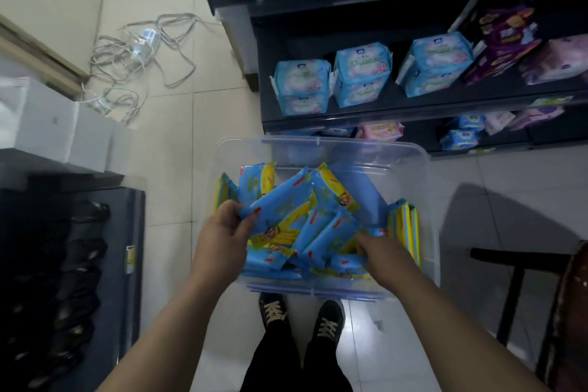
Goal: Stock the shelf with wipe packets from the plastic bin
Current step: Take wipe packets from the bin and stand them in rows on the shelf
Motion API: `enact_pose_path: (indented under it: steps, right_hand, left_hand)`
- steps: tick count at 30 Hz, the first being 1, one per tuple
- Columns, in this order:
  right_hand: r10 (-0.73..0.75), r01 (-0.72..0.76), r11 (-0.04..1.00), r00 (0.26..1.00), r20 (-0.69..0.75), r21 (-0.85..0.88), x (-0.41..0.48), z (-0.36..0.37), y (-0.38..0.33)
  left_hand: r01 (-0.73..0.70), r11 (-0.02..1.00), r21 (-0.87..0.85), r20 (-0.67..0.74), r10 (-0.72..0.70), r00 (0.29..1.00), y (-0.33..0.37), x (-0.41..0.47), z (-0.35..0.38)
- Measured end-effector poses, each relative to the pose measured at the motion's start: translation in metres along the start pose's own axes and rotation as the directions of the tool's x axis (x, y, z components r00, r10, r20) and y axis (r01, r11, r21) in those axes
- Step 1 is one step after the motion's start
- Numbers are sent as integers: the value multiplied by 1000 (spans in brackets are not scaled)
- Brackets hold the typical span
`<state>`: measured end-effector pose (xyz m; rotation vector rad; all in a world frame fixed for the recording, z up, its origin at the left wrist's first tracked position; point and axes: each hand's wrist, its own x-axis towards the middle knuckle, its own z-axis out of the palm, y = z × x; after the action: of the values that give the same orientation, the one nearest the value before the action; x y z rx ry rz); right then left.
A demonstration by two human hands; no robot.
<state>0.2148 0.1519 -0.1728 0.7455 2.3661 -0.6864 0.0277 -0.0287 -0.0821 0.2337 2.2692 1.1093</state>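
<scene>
a shop aisle with pale floor tiles (178, 124) and a dark shelf (394, 99) just ahead. the clear plastic bin (318, 141) sits on the floor before it, holding a loose heap of blue-and-yellow wipe packets (327, 232). i see the left hand (222, 232) pinching the end of one packet (280, 205). the right hand (381, 251) digs into the heap, and i cannot tell its grip. the slick wrappers could slip, or drag neighbours out.

Blue-and-yellow wipe packets (305, 226) jumbled in clear plastic bin (318, 145) below dark shelf (413, 99)
</scene>
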Motion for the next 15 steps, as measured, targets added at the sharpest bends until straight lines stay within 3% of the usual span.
enact_pose_path:
  steps: [7, 15]
  right_hand:
    - [-9, 31, 987, 991, -137, 158, -36, -67, -48]
    - [-266, 369, 893, 895, -358, 259, -108, -201, -173]
  left_hand:
    - [32, 987, -157, -101, -48, 994, 23, -31, -49]
    - [-69, 932, -355, -316, -50, 947, 85, -97, -163]
